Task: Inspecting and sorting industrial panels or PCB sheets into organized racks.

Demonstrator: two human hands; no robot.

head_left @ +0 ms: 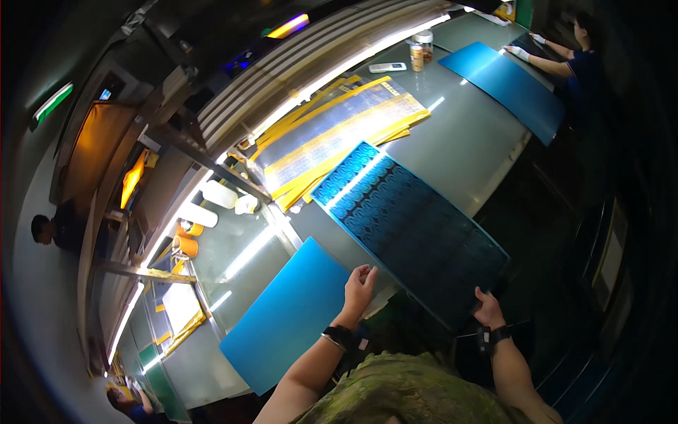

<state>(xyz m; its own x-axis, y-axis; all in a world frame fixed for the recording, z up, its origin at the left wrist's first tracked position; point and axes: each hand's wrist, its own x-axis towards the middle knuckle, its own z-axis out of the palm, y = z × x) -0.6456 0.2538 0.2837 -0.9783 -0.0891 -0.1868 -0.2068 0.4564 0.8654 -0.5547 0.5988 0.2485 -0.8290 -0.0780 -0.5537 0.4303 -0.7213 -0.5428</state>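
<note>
A blue-edged rectangular panel (417,222) with a dark repeated pattern slopes in front of me, its far end over the table. My right hand (486,309) is closed on its near right edge, the thumb on top. My left hand (361,286) is beside the panel's left edge, fingers curled in toward the thumb. Whether it touches that edge or pinches something small, I cannot tell. A plain blue sheet (286,318) lies on the table left of the left hand. Dark bands circle both wrists.
Yellow-framed screens (339,134) are stacked beyond the panel on the glossy table (466,152). Another blue panel (505,85) lies at the far right near a gloved co-worker (590,60). White bottles (219,194) and orange tape rolls (186,245) stand at left, below a lit shelf.
</note>
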